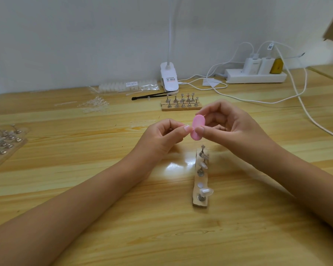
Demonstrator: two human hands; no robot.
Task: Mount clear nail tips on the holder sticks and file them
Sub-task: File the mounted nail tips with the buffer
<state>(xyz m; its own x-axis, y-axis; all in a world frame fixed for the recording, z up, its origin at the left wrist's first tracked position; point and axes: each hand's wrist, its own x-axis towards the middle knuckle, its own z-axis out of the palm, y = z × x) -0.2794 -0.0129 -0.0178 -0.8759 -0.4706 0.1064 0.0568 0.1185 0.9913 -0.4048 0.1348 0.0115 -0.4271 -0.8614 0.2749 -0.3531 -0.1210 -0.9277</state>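
Forearms (85, 208) foremost; right hand (229, 129) grip around pink file (198, 123), left hand (161, 137) pinch contents unclear.

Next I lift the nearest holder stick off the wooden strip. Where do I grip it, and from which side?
Pinch the holder stick low on its metal foot, coming down from above and from its left. Its clear tip juts out to the right, so fingers from that side would likely knock it. The foot stands on the wooden strip.

We see a wooden table (85, 189); on it lie holder strips (201, 177), nail tips (93, 106), a lamp clip (169, 77), a power strip (256, 76).
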